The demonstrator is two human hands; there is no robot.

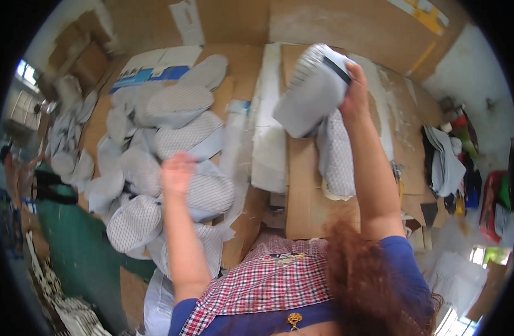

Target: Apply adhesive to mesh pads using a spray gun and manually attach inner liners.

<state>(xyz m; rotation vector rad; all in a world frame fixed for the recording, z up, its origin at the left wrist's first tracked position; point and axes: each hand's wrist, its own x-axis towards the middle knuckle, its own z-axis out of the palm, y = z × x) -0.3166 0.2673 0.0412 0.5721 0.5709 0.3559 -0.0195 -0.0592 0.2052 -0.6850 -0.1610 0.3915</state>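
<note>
Hair (371, 280) over apron (268, 274), grey pieces (187, 137) beyond

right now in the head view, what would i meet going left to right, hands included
co-worker, left hand, held grey piece, right hand, grey cloths, red bin

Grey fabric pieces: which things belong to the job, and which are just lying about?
Seems part of the work:
grey bundle in the right hand
quilted grey piece below it
grey pieces near the left hand

Probably lying about:
blue-and-white cardboard
red item, far right
patterned cloth, lower left
</note>
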